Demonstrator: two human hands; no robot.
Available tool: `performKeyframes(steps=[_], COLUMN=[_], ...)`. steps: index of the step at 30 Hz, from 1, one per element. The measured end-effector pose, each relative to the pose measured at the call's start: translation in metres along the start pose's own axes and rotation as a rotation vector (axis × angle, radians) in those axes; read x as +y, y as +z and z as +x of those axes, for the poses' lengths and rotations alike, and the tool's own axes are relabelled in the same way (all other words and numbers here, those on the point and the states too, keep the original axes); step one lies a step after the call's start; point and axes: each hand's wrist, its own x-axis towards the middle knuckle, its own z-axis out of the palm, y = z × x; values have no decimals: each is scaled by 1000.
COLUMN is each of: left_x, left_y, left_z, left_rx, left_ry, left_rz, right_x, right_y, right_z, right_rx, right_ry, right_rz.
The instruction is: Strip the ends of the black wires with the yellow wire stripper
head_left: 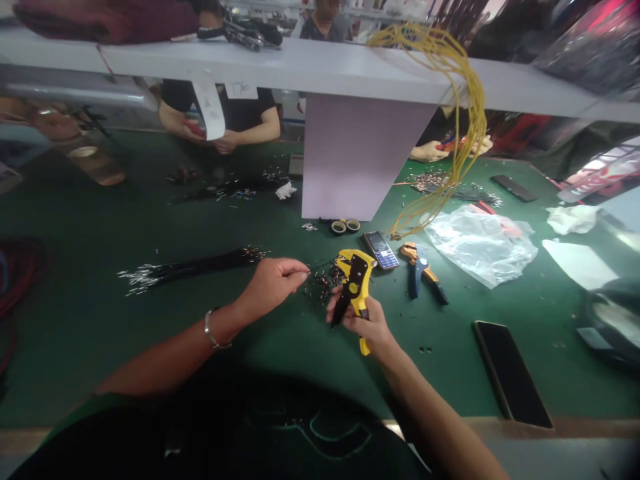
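Observation:
Between thumb and forefinger, my left hand [274,285] pinches a thin black wire [320,266] that runs toward the jaws of a tool. That tool is a yellow and black wire stripper [356,283], held upright with my right hand [367,323] wrapped round its handles. Whether the wire sits inside the jaws I cannot tell. Behind the stripper lies a scatter of small dark clippings [324,283]. Left of my left hand, a bundle of black wires [195,266] with pale ends rests on the green table [150,347].
Right of the stripper lie a keypad phone [381,250], a blue and orange wire stripper [423,273] and a clear plastic bag [483,243]. A smartphone [513,373] is near the front edge. Yellow wires [470,120] hang from the shelf [330,67]. Co-workers' hands [227,141] appear across the table.

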Motion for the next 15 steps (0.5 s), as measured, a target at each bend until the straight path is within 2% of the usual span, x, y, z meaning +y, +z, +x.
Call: performKeyframes(steps=[6,15], left_x=[12,7], left_y=[3,6], left_z=[-9,-13], left_rx=[44,74], left_ry=[111,184], left_rz=[101,209], right_x=[0,7], right_y=[2,-1], right_z=[-2,-3], right_rx=[-47,-99], right_ry=[3,-6], right_rz=[5,-5])
